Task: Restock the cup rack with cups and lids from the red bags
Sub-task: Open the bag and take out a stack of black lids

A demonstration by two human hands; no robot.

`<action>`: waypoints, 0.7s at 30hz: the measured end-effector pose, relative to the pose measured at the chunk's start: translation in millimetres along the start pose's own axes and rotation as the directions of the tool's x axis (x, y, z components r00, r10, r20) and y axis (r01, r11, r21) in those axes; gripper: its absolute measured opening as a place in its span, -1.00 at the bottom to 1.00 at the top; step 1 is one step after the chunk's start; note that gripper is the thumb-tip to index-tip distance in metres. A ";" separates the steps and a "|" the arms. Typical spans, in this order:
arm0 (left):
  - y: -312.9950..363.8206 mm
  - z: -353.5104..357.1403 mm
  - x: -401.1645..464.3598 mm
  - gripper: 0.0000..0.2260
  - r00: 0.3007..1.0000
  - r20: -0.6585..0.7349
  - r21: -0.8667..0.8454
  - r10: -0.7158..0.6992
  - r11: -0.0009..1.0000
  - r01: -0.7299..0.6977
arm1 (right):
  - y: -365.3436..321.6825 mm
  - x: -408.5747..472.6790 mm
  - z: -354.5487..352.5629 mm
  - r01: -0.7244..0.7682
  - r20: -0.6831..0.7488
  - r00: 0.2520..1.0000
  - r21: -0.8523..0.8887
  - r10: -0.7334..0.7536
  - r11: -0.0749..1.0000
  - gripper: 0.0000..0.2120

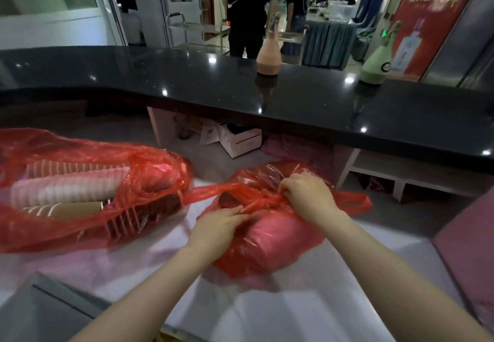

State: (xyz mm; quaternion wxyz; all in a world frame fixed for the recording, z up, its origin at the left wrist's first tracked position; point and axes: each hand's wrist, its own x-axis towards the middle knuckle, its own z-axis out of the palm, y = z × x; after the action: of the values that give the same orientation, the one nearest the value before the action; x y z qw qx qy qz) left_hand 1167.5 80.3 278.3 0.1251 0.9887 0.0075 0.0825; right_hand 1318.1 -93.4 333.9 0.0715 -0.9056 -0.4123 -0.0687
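Observation:
Two red plastic bags lie on a pale worktop (267,312). The larger bag (66,229) on the left is open, and stacked paper cups (69,190) in white and brown lie on their sides inside it. The smaller bag (270,245) in the middle is tied shut at a knot (263,200) and bulges over something round and hidden. My left hand (216,228) pinches the twisted red plastic just left of the knot. My right hand (307,194) grips the plastic at the knot from the right. No cup rack is in view.
A black glossy counter (187,82) runs across behind the worktop, with a pink bottle (268,58) and a green bottle (375,67) standing on it. White boxes (240,138) sit under the counter. Two people (248,10) stand beyond it. A pink surface (470,245) lies at the right edge.

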 end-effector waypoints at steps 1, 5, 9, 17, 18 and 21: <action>-2.7 -4.5 0.6 -0.52 0.999 -0.031 0.011 0.022 1.000 -0.022 | 3.8 -3.3 -0.7 -0.047 -0.016 0.999 0.007 0.047 0.999 -0.84; -31.3 -19.6 9.4 -0.64 0.984 -0.177 0.119 -0.027 0.992 0.048 | 28.9 -18.4 -6.6 -0.299 -0.100 0.948 0.052 0.303 0.953 -0.82; -37.4 -28.0 14.3 -0.63 0.969 -0.042 0.157 -0.243 0.956 0.247 | 52.7 -36.9 -16.3 -0.479 -0.096 0.869 0.073 0.484 0.875 -0.79; 42.5 -35.5 47.8 -0.73 0.943 -0.323 -0.223 -0.085 0.975 0.012 | 26.7 -38.3 -8.7 0.001 -0.018 1.000 0.084 0.001 0.996 -0.41; 45.4 -32.8 53.0 -0.72 0.961 -0.264 -0.253 -0.086 0.967 0.017 | 24.1 -38.3 -4.1 0.020 0.008 1.000 0.070 -0.020 0.997 -0.45; 41.4 -17.4 59.6 -0.67 0.997 -0.010 -0.185 -0.076 0.980 0.073 | 26.7 -42.0 2.6 0.018 -0.055 0.998 0.007 -0.018 1.000 -0.70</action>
State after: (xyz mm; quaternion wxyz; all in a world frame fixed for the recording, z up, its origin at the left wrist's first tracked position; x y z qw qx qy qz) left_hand 1223.2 46.6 314.8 0.2189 0.9712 0.0377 0.0865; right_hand 1311.2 -141.2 321.7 0.0857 -0.8994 -0.4185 -0.0929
